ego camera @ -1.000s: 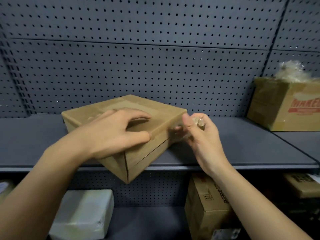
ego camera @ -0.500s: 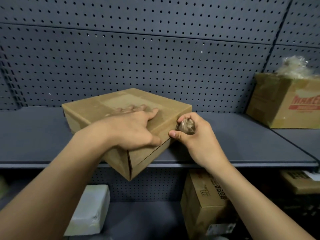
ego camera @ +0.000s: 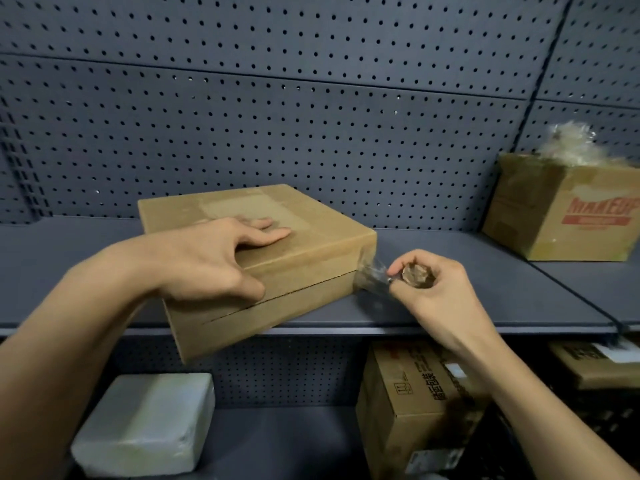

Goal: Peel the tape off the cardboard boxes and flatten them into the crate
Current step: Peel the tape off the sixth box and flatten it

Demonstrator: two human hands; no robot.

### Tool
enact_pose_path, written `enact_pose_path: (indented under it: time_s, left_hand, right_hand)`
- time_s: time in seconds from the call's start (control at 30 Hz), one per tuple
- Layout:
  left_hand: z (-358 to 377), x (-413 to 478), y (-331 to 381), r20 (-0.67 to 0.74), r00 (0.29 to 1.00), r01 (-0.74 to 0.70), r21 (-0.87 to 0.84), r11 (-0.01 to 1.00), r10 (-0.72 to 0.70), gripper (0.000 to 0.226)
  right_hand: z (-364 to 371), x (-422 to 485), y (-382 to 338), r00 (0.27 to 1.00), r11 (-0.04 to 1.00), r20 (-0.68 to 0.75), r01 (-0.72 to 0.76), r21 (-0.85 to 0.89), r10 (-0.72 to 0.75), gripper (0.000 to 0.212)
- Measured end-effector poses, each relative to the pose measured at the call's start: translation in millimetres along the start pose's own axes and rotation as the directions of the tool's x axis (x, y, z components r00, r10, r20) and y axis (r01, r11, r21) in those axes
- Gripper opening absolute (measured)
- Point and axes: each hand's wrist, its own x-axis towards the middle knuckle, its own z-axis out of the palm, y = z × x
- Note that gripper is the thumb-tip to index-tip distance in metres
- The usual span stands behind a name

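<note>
Dark grey pegboard wall point(ego camera: 311, 116) filled the background, with a grey metal shelf point(ego camera: 485, 299) running across the middle of the view. On that shelf lay a flat brown cardboard box point(ego camera: 311, 292), turned at an angle so that its near corner stuck out past the shelf's front edge. A paler rectangular patch showed on its top.

Well apart from it, at the far right of the same shelf, stood a taller cardboard box with red lettering point(ego camera: 561, 216), with crumpled clear plastic point(ego camera: 571, 143) poking out of its top. On the lower shelf sat a brown printed box point(ego camera: 415, 403) on the right and a white wrapped block point(ego camera: 145, 424) on the left. Another box point(ego camera: 595, 365) was partly seen at the far right.

The person's left hand point(ego camera: 214, 261) rested on the flat box, fingers straight and flat on the top, thumb pressed against the front side. The right hand point(ego camera: 440, 292) hovered just beside the box's right corner, fingers curled round a brownish ball of tape point(ego camera: 417, 276). A strip of clear tape point(ego camera: 372, 275) stretched from that corner to the ball in the right hand.
</note>
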Motion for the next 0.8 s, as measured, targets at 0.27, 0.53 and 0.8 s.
enact_pose_path:
  time_s: [0.27,0.53,0.8]
  left_hand:
    - [-4,-13,-4,0.005,1.000,-0.012,0.008,1.000,0.012,0.082]
    - [3,-27,15,-0.181,0.974,0.174,0.225,0.959,-0.134,0.074]
    - [37,7,39,-0.418,0.908,0.127,0.277,0.953,0.000,0.071]
  right_hand:
    - [-3,-11,-12,0.992,0.965,-0.050,0.102,-0.240,-0.117,0.044]
    - [8,-22,-16,0.931,0.934,0.209,0.330,-0.139,-0.298,0.019]
    - [18,-23,-10,0.855,0.839,0.191,0.514,-0.180,-0.483,0.052]
